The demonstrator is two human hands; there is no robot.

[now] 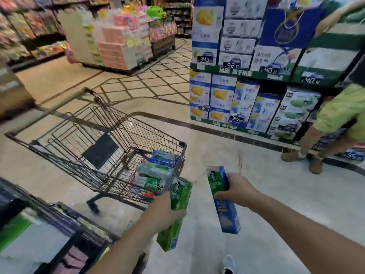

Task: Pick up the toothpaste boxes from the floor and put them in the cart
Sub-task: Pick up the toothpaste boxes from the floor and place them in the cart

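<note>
Head view – hands (166, 210) (236, 191) hold boxes (174, 214) (222, 202), cart (110, 151) nr

A supermarket aisle: stocked shelves (246, 62) with price tags (205, 59), and a wire shopping cart (110, 147).

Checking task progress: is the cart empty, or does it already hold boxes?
Not empty. Several toothpaste boxes lie piled at the near end of the cart; the rest of its basket looks bare.
</note>
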